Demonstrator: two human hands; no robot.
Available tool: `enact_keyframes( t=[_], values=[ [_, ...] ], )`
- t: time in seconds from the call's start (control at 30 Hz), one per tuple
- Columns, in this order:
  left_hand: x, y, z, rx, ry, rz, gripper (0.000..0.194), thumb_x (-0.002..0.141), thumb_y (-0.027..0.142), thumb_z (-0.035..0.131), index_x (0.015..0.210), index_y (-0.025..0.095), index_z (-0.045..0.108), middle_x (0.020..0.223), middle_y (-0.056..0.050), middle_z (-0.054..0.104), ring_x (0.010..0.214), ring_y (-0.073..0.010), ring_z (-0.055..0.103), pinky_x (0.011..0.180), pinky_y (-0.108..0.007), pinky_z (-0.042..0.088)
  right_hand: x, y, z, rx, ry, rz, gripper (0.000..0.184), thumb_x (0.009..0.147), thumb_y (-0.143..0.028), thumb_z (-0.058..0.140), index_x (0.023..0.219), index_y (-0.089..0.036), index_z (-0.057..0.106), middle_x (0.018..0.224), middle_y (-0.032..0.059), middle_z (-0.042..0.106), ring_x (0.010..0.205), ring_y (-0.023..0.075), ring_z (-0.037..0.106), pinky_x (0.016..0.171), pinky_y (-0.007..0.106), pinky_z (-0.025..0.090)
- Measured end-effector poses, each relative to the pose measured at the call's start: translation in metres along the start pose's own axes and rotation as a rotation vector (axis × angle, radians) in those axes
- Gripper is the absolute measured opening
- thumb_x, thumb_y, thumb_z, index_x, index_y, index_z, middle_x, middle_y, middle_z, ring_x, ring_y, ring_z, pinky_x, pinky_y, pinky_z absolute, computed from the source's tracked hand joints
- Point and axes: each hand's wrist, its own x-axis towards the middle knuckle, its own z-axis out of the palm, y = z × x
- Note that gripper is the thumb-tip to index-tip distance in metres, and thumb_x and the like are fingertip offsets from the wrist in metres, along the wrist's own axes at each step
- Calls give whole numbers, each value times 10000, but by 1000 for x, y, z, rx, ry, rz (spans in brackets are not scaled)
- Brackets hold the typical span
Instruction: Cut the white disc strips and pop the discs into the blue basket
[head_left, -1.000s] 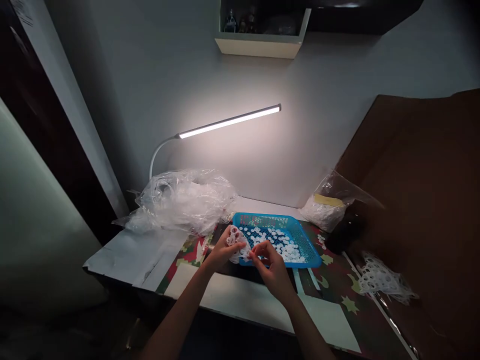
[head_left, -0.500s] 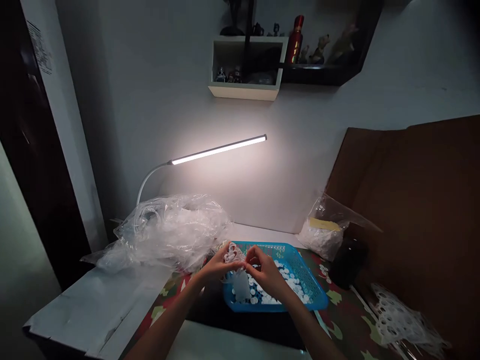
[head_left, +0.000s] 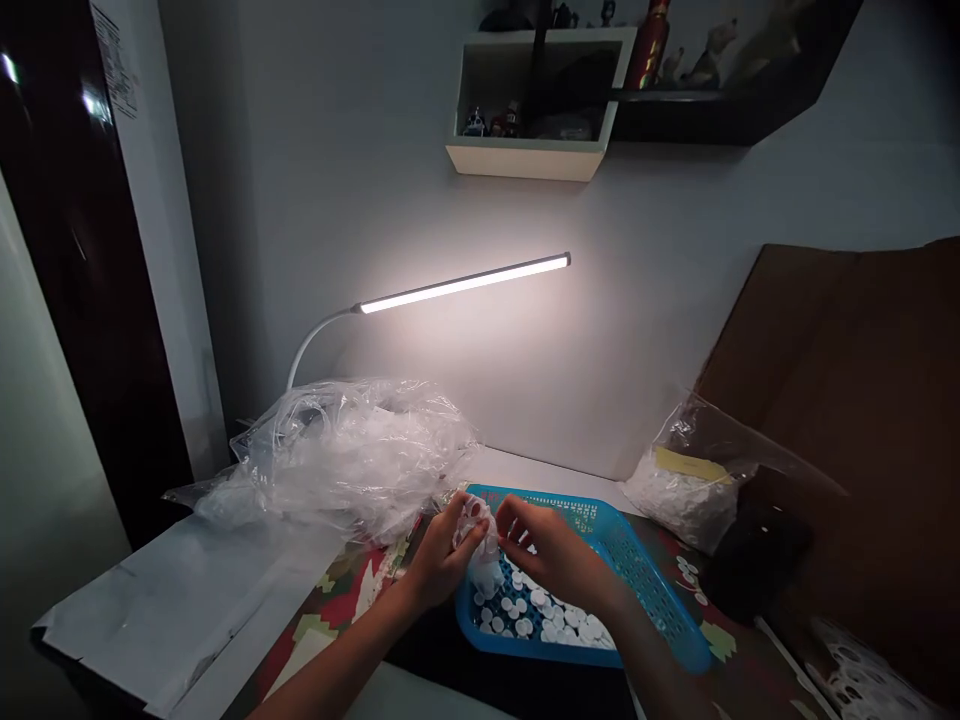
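Observation:
My left hand [head_left: 439,555] is closed around a crumpled white plastic sheet with round holes [head_left: 486,572], its thumb pressed over the front. Close on the right, my right hand [head_left: 551,555] has its fingertips bent in a pinch at the sheet's edge; the exact spot they grip is partly hidden. Both hands are over the left part of a blue plastic basket [head_left: 540,655]. Many small white discs [head_left: 566,622] lie loose on the basket's floor, some hidden behind my right forearm.
A large clear plastic bag [head_left: 352,460] sits at the left under a lit lamp [head_left: 465,283]. On the right are a bag of white pieces [head_left: 682,505], a dark object [head_left: 757,560], a heap of holed white sheets [head_left: 870,675] and a brown cardboard panel [head_left: 847,400].
The head view has tilted and shifted. Both hands stay together at the holed sheet; my left hand has changed its hold, and my right fingers have moved slightly along the edge.

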Motion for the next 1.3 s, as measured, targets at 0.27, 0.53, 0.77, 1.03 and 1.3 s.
enact_keyframes(
  t=[0.27, 0.53, 0.77, 1.03, 1.3],
  values=[
    [0, 11, -4, 174, 7, 5, 226, 811, 376, 599, 763, 168, 524, 725, 8, 525, 670, -139, 470, 644, -263, 358, -4, 2, -9, -58, 97, 1, 58, 857, -177, 509, 844, -217, 469, 737, -28, 578, 633, 119, 574, 577, 232, 426],
    [0, 10, 3, -42, -83, -118, 277, 734, 369, 693, 755, 161, 510, 669, 34, 519, 603, -102, 470, 575, -219, 376, -5, 1, -8, 45, 55, -18, 55, 851, -178, 506, 858, -215, 466, 764, -23, 568, 638, 107, 564, 572, 217, 421],
    [8, 7, -8, -155, -70, -180, 278, 710, 357, 715, 758, 172, 514, 705, 36, 526, 653, -100, 497, 634, -215, 398, -12, 1, -28, 132, -122, 30, 112, 802, -140, 499, 834, -214, 422, 645, -70, 445, 535, 79, 408, 497, 193, 333],
    [12, 2, -9, -319, 10, -320, 255, 654, 319, 720, 790, 173, 562, 704, 25, 563, 622, -97, 528, 595, -198, 403, -19, 3, -47, 194, -261, 26, 196, 714, -58, 488, 727, -209, 365, 617, -81, 332, 534, 75, 290, 474, 198, 255],
    [13, 3, -14, -508, 11, -440, 221, 668, 287, 599, 835, 155, 540, 691, 24, 531, 570, -92, 501, 534, -203, 396, -27, 8, -52, 47, -148, 89, 68, 835, -239, 542, 843, -213, 479, 710, -33, 526, 584, 103, 463, 519, 219, 372]
  ],
)
